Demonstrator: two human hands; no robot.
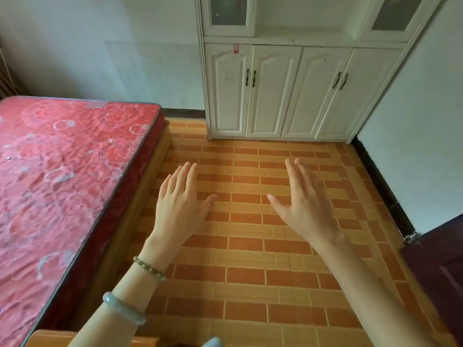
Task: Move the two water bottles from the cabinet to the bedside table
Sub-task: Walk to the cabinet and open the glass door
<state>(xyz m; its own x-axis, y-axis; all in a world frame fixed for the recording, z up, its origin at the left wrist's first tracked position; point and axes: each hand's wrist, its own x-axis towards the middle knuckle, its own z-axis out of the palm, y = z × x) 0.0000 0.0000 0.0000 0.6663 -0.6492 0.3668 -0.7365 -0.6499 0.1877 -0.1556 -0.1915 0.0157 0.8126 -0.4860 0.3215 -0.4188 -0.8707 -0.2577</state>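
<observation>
Both hands hover empty above the orange brick-patterned tile floor (pixel 250 246), left hand (pixel 179 206) and right hand (pixel 304 204) with fingers spread. No water bottles show; the white four-door wooden cabinet (pixel 288 91) stands closed.

1. The cabinet (pixel 300 41) is white and stands in the upper right of the frame, upright on the tiled floor (pixel 250 246), set in the corner with its right side against the wall (pixel 426 121)
2. Its lower part has four tall doors (pixel 273 96) with arched panels, all shut; dark handles (pixel 247 77) sit in two pairs where the doors meet
3. A small red tag (pixel 236 49) hangs at the top edge of the leftmost lower door
4. Above a ledge, two small doors with frosted glass (pixel 229 11), both shut, flank an open niche (pixel 300 16); the upper part is cut off by the frame's top edge
</observation>
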